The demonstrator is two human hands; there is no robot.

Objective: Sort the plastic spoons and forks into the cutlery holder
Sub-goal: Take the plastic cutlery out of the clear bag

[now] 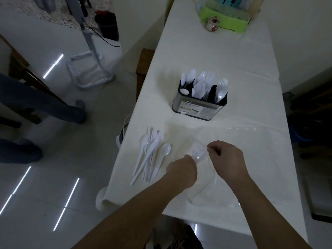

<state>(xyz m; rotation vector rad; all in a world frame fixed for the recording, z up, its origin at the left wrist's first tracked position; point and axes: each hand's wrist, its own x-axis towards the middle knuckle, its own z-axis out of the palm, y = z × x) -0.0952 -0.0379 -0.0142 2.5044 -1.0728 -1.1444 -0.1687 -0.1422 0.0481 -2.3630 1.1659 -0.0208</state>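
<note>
- While still wrapped in a clear plastic bag [198,155], held up just over the table [188,56] between both hands, w/ white cutlery inside — spoon or fork, can't tell through the film.
- Lying far and a bit right of the hands: cutlery holder [199,105], upright, well apart from them, roughly straight ahead. Right hand marginally nearer; left about as good.
- Already loaded w/ spoons [199,81] in left and middle slots, forks [222,87] in right slot, handles down, heads up.
- Long axis of bagged piece running approx near-to-far, head end toward the holder. Needs tipping upright, handle down, before dropping in — judged, not seen.
- Left hand [182,170]: fingers curled, gripping near end of the bag. Knuckles toward camera, fingertips hidden.
- Right hand [228,159]: curled, thumb and forefinger pinching the bag's right edge, as if to tear or peel it open. Exact contact hard to make out, film being see-through.
- Loose pile [152,153] of unsorted white spoons and forks just left of left hand, on the table, handles pointing near-left, heads far. Not touched by either hand.
- Likely step in hand: opening the bag, so sorting still partway, pile left to do.
</note>
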